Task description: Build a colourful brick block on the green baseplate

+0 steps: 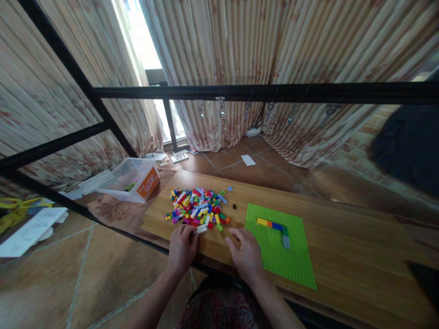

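A long, boxy white brick (202, 229) points left to right beside the left hand (182, 246); I can't tell if that grip holds it. The right hand (247, 252) is half open, empty.

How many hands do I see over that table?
2: the left hand at the near edge of the brick pile, and the right hand beside the green baseplate. No others show.
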`<state>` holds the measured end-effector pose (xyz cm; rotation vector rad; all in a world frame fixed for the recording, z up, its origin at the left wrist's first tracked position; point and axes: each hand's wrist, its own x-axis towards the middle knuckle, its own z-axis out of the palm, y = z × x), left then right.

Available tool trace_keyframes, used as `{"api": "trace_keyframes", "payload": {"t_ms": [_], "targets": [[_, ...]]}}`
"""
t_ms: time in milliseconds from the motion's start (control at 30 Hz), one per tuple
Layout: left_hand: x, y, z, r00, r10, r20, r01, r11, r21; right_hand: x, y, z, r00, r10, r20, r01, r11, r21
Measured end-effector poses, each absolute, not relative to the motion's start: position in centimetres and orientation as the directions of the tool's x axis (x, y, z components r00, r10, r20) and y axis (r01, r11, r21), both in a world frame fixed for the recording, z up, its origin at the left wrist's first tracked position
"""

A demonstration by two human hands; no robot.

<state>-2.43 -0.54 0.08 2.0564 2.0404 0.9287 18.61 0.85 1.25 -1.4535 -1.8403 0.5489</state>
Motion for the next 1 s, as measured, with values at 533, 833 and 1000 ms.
{"api": "trace_keyframes", "payload": {"t_ms": [533, 833, 1000], "targets": [[-2.3, -0.5, 0.2, -0.099, 0.923, 0.372, 0.872, -0.1, 0.48, 18.1, 6.4, 0.1, -0.203, 0.95, 0.236, 0.754, 0.305, -0.582], [-2.3, -0.6, 0.1, -0.096, 0.936, 0.34, 0.861, -0.093, 0.499, 18.7, 7.9, 0.7, -0.214, 0.964, 0.158, 0.785, 0.266, -0.559], [-2.4, -0.7, 0.2, -0.113, 0.937, 0.33, 0.838, -0.089, 0.538, 18.2, 7.8, 1.1, -0.185, 0.976, 0.113, 0.771, 0.215, -0.599]]}}
